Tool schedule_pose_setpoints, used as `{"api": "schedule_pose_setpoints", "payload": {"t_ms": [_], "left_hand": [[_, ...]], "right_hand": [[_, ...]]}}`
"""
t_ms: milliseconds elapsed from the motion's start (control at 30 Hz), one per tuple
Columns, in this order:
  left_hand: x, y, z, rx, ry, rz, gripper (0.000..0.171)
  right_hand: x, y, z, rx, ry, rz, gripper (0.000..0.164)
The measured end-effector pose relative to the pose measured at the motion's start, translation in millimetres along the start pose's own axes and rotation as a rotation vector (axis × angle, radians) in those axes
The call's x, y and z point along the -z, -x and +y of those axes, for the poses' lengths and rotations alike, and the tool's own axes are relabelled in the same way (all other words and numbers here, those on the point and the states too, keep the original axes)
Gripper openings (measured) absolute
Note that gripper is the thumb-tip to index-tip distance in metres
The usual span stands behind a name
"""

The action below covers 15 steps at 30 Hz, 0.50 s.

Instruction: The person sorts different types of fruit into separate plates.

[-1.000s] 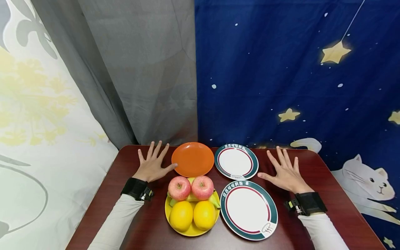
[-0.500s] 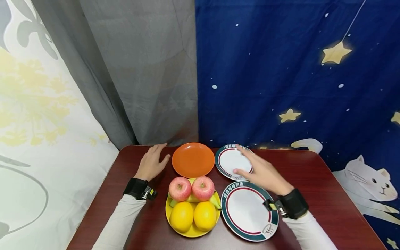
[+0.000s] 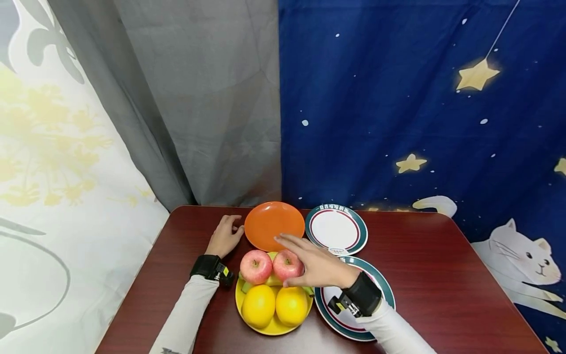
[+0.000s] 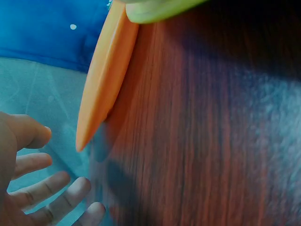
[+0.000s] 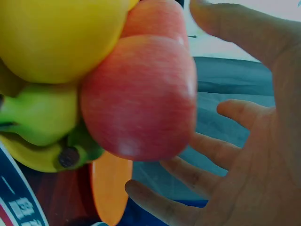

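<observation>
A yellow plate carries two red apples at its far side and two round yellow fruits at its near side, with green-yellow bananas partly hidden beneath. My right hand reaches over the right apple, fingers spread around its far side and thumb at its near side. In the right wrist view, a gap shows between my palm and this apple. Left of the orange plate, my left hand has loosely bent fingers and holds nothing; the left wrist view shows them apart.
Beside the orange plate lies a white plate with a green rim. A larger matching plate is partly covered by my right forearm. All stand on a dark red wooden table. Grey and blue curtains hang behind its far edge.
My right hand has swung left from the table's right side, across the white plates, to the right apple. My left hand has drawn its spread fingers in and shifted slightly right.
</observation>
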State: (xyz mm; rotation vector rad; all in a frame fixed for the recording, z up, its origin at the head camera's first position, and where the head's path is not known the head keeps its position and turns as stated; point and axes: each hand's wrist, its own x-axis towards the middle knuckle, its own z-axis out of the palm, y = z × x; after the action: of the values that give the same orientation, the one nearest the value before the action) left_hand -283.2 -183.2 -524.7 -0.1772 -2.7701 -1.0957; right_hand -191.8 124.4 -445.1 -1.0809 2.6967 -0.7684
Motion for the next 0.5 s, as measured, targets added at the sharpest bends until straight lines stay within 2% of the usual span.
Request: {"api": "schedule_pose_setpoints", "payload": {"t_ms": [133,267,333,400,500], "left_hand": [[6.8,4.5,14.8,-0.079,0.030,0.009,0.038],[28.5,16.7,58.3,-0.196,0.048,-0.021,0.032],[36.9,25.8,84.9,-0.273,0.016,-0.061,0.032],[40.2,36.7,108.2,-0.354,-0.052,-0.124,0.037],[33.1,51.5,131.1,-0.473,-0.218,-0.234,0.052]], "right_hand": [[-4,2,4,0.000,-0.011,-0.005,0.097],[9,6,24,-0.015,-0.114,0.064,0.090],[20,11,45,-0.088,-0.153,0.145,0.081],[29,15,75,-0.182,-0.133,0.260,0.071],[41,26,120,-0.425,-0.043,0.364,0.062]]}}
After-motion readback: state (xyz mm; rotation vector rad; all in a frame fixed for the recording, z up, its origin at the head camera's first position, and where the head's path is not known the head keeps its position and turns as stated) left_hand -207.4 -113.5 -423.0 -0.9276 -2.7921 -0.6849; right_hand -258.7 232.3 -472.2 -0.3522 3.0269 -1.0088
